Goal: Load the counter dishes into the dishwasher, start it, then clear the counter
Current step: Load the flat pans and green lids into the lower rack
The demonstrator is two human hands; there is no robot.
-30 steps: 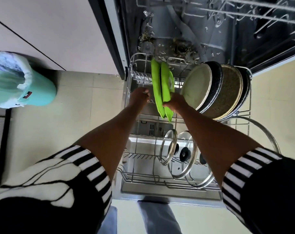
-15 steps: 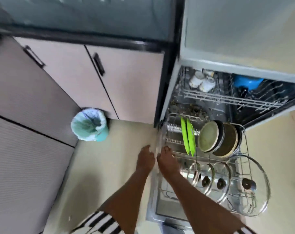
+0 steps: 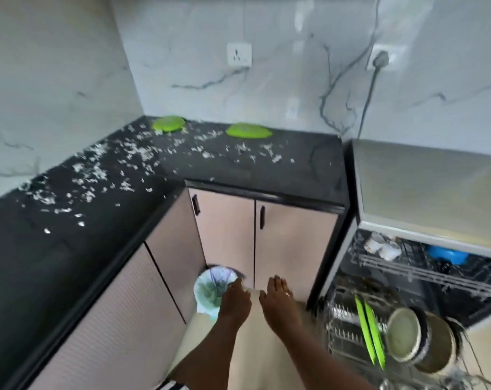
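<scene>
From the head camera, both hands hung in the air above the floor in front of the cabinet doors (image 3: 267,240), holding nothing. The left hand (image 3: 235,301) was loosely curled with its fingers bent downward, just over the lined bin (image 3: 212,288); the right hand (image 3: 279,302) was flat, fingers stretched out and close together. On the black counter (image 3: 70,249), two green plates lay well apart near the marble wall: a left green plate (image 3: 168,123) in the corner and a right green plate (image 3: 248,130), with white scraps (image 3: 117,164) scattered across the surface. At the right the dishwasher (image 3: 424,192) stood open, its lower rack (image 3: 348,327) pulled out, carrying two green plates on edge (image 3: 369,333) beside stacked pans (image 3: 418,342); cups (image 3: 382,246) and a blue item (image 3: 446,254) sat in the upper rack.
</scene>
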